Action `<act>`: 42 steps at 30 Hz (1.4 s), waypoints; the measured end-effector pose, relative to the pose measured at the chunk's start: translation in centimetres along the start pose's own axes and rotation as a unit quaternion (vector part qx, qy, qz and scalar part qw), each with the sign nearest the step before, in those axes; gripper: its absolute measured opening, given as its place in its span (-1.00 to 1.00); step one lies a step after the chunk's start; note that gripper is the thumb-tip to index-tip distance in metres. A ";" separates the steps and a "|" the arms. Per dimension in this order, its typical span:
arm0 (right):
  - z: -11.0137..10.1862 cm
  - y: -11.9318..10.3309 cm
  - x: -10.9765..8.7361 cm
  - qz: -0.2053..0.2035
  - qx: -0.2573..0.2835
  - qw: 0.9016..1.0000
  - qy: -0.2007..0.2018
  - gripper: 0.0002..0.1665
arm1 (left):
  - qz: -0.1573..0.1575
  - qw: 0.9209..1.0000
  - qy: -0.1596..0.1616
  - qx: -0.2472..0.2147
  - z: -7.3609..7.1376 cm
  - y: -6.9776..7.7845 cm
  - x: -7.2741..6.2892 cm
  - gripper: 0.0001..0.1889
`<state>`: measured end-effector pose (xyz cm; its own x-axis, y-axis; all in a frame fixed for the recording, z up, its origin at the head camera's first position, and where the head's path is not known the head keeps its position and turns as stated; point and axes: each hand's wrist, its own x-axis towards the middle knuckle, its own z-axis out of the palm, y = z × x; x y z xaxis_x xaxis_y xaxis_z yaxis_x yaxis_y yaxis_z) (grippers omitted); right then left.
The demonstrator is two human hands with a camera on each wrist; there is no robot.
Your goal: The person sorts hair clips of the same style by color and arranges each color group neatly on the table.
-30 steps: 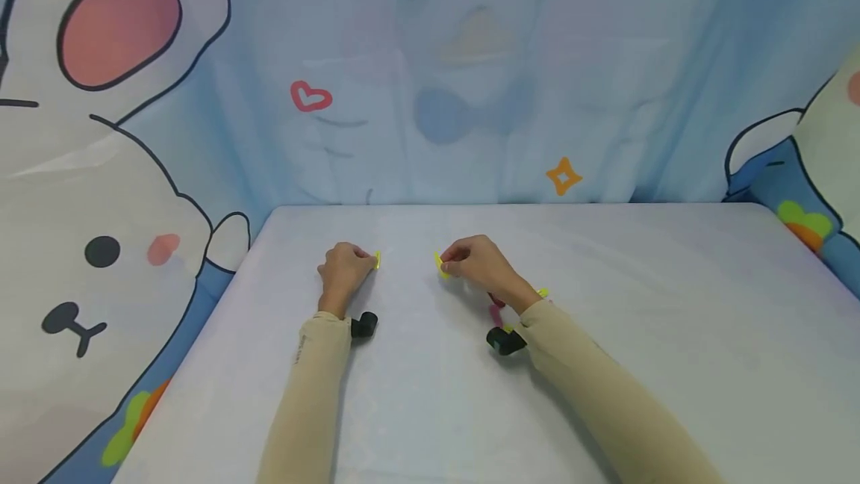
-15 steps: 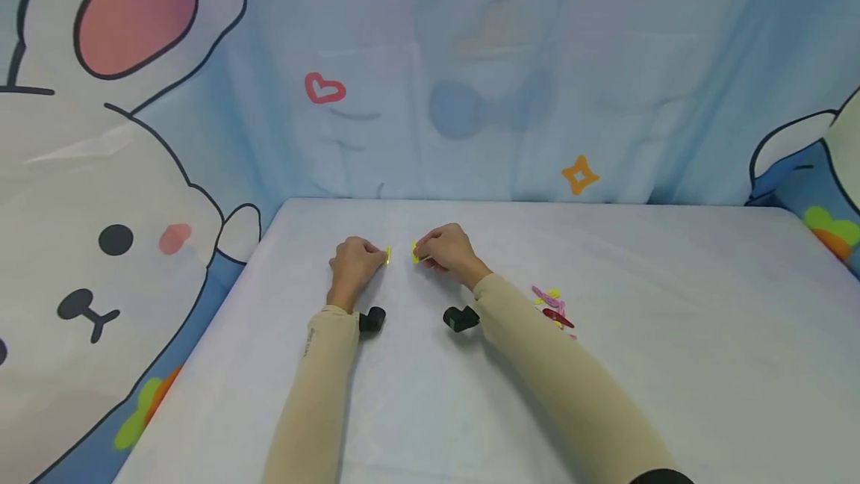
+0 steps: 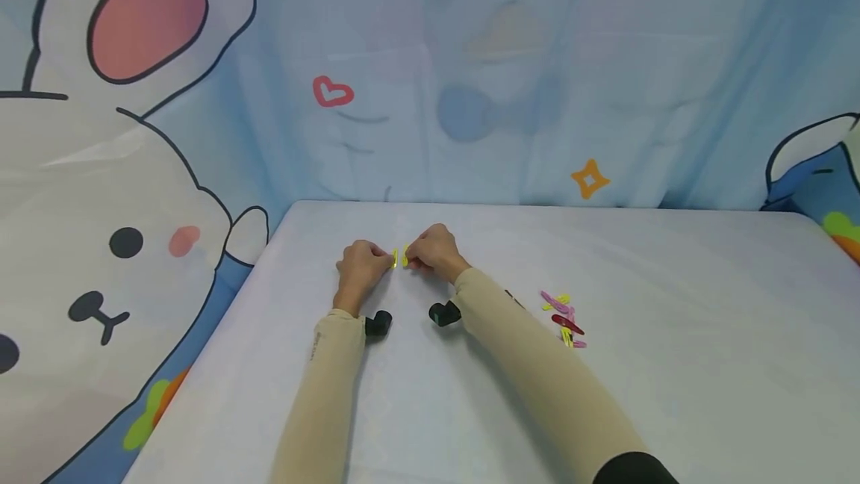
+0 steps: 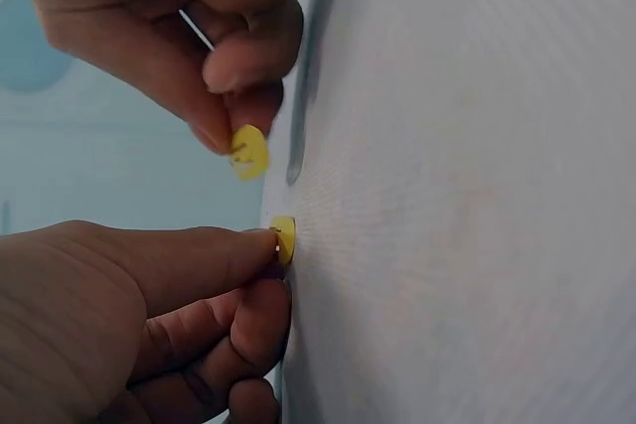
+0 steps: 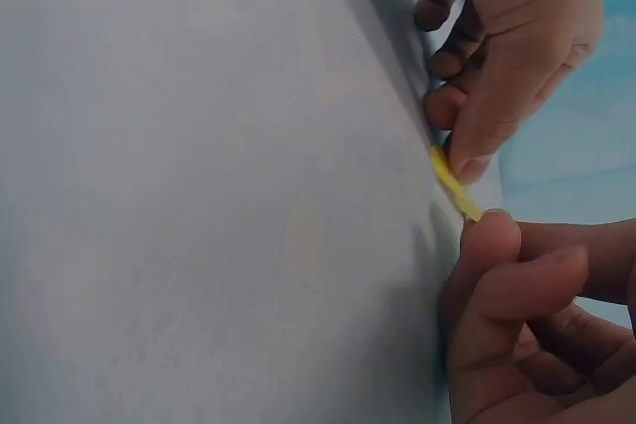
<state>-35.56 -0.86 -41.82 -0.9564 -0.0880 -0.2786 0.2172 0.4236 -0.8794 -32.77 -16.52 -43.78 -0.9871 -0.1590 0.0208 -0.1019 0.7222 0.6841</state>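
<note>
My left hand (image 3: 360, 271) pinches a small yellow hair clip (image 3: 394, 258) between thumb and forefinger, close above the white table. Just to the right, my right hand (image 3: 437, 252) pinches a second yellow hair clip (image 3: 405, 256). A narrow gap parts the two clips in the head view. The left wrist view shows the left hand's clip (image 4: 285, 240) low by the table surface and the right hand's clip (image 4: 248, 153) apart from it. In the right wrist view the yellow pieces (image 5: 452, 181) overlap, and fingertips hide part of them.
A loose pile of pink, yellow and red hair clips (image 3: 563, 320) lies right of my right forearm. A small dark piece (image 3: 513, 299) shows behind that sleeve. The white table (image 3: 672, 334) ends at a printed blue curtain (image 3: 403, 133).
My right hand has moved left with its yellow clip, bringing it close to the left hand's clip. The clip pile, partly covered before by the right arm, now shows. The head view has shifted slightly.
</note>
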 end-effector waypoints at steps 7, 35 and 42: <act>0.7 0.0 0.4 0.011 -0.044 0.999 0.010 -0.92 | 0.014 1.000 0.000 -0.003 0.0 0.1 -0.4 -0.80; -3.5 0.3 -1.7 -0.075 0.036 0.995 -0.058 -0.65 | 0.039 0.999 -0.009 0.001 0.4 0.6 0.0 -0.81; -8.1 0.5 -4.6 -0.130 0.057 0.989 -0.043 -0.59 | 0.042 0.999 -0.009 -0.003 0.0 0.1 0.1 -0.83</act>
<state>-32.65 7.09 -37.89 -0.9639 -0.2580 -0.0653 -0.0079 0.2732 -0.9619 -32.84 -16.44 -43.74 -0.9941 -0.0859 0.0664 -0.0173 0.7290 0.6843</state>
